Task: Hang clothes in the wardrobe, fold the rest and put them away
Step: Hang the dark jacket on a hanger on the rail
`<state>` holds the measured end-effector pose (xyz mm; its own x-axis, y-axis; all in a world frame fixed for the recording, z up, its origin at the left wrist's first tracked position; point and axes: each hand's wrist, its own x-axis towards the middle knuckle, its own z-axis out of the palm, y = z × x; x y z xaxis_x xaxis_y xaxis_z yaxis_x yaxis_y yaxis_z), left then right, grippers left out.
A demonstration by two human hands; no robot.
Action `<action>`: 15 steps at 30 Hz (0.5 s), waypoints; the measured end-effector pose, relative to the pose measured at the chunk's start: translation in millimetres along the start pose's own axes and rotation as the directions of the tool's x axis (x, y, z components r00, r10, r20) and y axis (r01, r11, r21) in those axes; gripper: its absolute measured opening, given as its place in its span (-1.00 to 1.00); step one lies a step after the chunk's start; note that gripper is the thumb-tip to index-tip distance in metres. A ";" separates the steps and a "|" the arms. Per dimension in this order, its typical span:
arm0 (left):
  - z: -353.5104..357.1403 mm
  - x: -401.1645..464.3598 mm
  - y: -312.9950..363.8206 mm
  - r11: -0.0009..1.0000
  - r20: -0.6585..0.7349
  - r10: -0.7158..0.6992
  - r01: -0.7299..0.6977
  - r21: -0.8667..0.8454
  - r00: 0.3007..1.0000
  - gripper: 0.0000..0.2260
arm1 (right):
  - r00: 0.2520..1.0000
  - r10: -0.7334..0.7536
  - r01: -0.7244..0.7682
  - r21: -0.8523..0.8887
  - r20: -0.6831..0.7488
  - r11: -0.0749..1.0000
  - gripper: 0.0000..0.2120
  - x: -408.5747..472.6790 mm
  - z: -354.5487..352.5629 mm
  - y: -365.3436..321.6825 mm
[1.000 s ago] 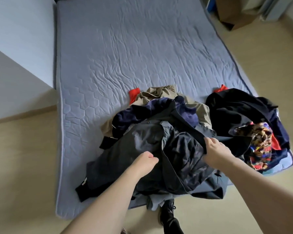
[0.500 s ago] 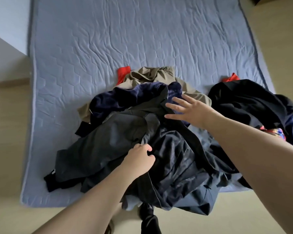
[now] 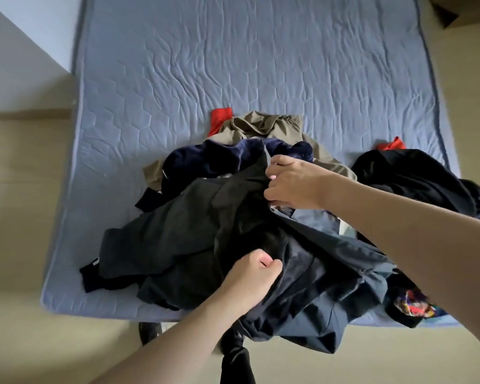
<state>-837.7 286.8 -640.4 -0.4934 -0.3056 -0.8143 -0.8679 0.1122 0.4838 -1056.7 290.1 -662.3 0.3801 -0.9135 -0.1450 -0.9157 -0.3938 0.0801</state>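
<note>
Clothes (image 3: 233, 217) heaped on quilted blue mattress (image 3: 233, 65), beige floor (image 3: 25, 245).

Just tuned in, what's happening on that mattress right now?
A person is sorting a heap of clothes at the near end of the blue quilted mattress. Both hands grip the dark jacket on top: the right hand at its far edge, the left hand nearer the front. A second dark pile lies to the right. Nothing looks folded or hung yet.
</note>
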 end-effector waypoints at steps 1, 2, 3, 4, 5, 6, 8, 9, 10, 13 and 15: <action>1.3 -6.3 3.5 0.986 0.069 -0.035 0.045 -0.162 0.997 -0.64 | 1.000 -0.022 0.022 0.001 -0.010 1.000 -0.78 8.2 -14.1 -0.3; 1.3 -14.2 8.8 0.959 0.110 -0.068 0.095 -0.265 0.992 -0.52 | 0.999 -0.048 0.048 0.008 -0.006 0.999 -0.77 18.3 -29.9 -2.0; 0.9 -19.8 13.7 0.925 0.125 -0.114 0.151 -0.347 0.986 -0.37 | 0.998 -0.069 0.069 0.017 0.006 0.998 -0.76 29.9 -46.4 -5.3; -0.8 -25.1 19.2 0.881 0.129 -0.173 0.212 -0.422 0.976 -0.19 | 0.996 -0.085 0.085 0.027 0.011 0.996 -0.76 41.5 -61.1 -9.0; -2.4 -30.9 25.1 0.826 0.137 -0.228 0.266 -0.497 0.964 -0.01 | 0.995 -0.096 0.096 0.032 0.008 0.995 -0.75 52.7 -75.9 -13.1; -6.5 -38.8 32.9 0.768 0.140 -0.279 0.308 -0.561 0.950 0.07 | 0.995 -0.102 0.102 0.037 -0.004 0.994 -0.74 65.2 -90.7 -17.9; -22.0 -54.9 48.1 0.610 0.143 -0.396 0.376 -0.698 0.907 0.12 | 0.996 -0.091 0.090 0.067 0.016 0.994 -0.70 89.8 -124.0 -30.5; -31.6 -62.4 54.3 0.506 0.154 -0.444 0.389 -0.770 0.883 0.13 | 0.995 -0.071 0.065 0.082 0.069 0.995 -0.68 102.2 -139.9 -36.8; -41.2 -69.1 59.0 0.407 0.166 -0.481 0.386 -0.828 0.861 0.13 | 0.991 -0.040 0.028 0.091 0.130 0.995 -0.66 113.0 -154.9 -42.5; -76.4 -88.7 48.4 0.197 0.150 -0.527 0.291 -0.936 0.837 -0.02 | 0.952 0.018 -0.061 0.133 0.307 0.989 -0.66 149.5 -204.8 -60.8; -96.3 -97.9 32.4 0.166 0.083 -0.541 0.203 -0.965 0.837 -0.12 | 0.919 0.060 -0.147 0.198 0.389 0.969 -0.72 170.6 -230.0 -68.3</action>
<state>-812.1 229.2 -514.1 0.0522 -0.2383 -0.9698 -0.1898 -0.9558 0.2246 -899.4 137.6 -465.7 0.2442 -0.8236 -0.5119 -0.9690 -0.2271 -0.0968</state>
